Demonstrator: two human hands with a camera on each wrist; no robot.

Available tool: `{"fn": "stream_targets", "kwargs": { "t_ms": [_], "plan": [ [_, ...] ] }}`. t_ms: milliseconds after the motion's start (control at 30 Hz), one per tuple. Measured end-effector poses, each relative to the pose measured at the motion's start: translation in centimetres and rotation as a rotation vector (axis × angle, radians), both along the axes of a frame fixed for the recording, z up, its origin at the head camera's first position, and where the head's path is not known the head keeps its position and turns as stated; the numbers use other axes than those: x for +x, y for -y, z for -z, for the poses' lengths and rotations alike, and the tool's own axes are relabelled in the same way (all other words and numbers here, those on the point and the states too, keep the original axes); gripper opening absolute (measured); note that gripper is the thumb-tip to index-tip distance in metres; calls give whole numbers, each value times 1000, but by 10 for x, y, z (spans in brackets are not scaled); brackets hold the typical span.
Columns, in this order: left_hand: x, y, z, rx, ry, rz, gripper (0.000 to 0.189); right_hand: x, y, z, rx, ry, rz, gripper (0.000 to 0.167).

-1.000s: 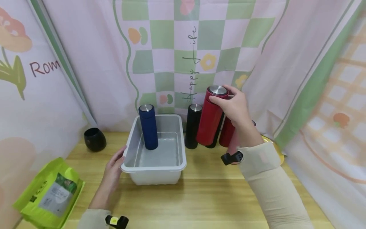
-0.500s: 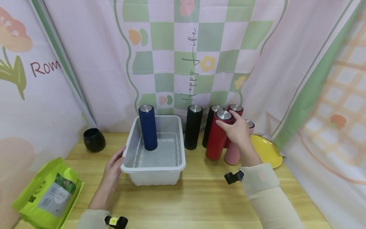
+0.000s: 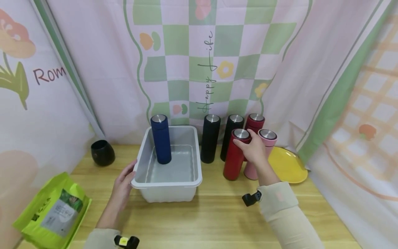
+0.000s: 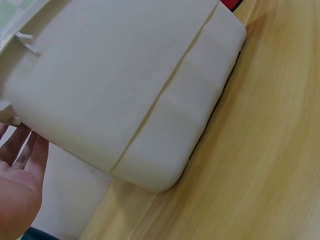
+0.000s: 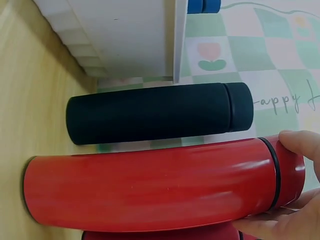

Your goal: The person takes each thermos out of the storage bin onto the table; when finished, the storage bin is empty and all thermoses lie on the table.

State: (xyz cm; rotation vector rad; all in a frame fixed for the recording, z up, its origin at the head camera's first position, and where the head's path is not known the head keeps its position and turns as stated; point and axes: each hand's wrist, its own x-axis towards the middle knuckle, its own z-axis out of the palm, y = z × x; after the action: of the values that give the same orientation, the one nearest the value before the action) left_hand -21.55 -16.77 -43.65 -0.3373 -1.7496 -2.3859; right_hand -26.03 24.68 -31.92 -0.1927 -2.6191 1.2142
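My right hand (image 3: 255, 149) grips a bright red thermos flask (image 3: 234, 157) near its silver-topped lid. The flask stands upright, its base at the tabletop. In the right wrist view, thumb and fingers lie on either side of its lid (image 5: 292, 170). My left hand (image 3: 122, 183) touches the left rim of a grey-white plastic bin (image 3: 169, 192) with fairly straight fingers. The left wrist view shows those fingers (image 4: 37, 155) against the bin's outer side, tips partly hidden. Inside the bin stands a dark blue thermos flask (image 3: 161, 141).
Two black flasks (image 3: 210, 140) (image 3: 235, 126), a dark red flask (image 3: 255, 122) and a pink flask (image 3: 268, 136) stand around the held one. A yellow plate (image 3: 287, 166) lies at right. At left are a black cup (image 3: 103, 153) and a green bag (image 3: 53, 211).
My right hand has lowered the bright red flask and carried it rightward and nearer, to in front of the other flasks. The left hand and the bin stay in place.
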Motion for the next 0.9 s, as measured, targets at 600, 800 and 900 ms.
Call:
{"fn": "stream_targets", "kwargs": {
  "t_ms": [600,800,900],
  "plan": [
    [0,1,-4,-53,66,-20,45,-3,-4,-8,41,85,-64,80],
    [0,2,0,-39,50,-5,41,0,0,-19,105,30,-97,75],
    [-3,2,-1,-28,41,-1,40,0,5,-30,140,-31,-120,70]
  ]
}}
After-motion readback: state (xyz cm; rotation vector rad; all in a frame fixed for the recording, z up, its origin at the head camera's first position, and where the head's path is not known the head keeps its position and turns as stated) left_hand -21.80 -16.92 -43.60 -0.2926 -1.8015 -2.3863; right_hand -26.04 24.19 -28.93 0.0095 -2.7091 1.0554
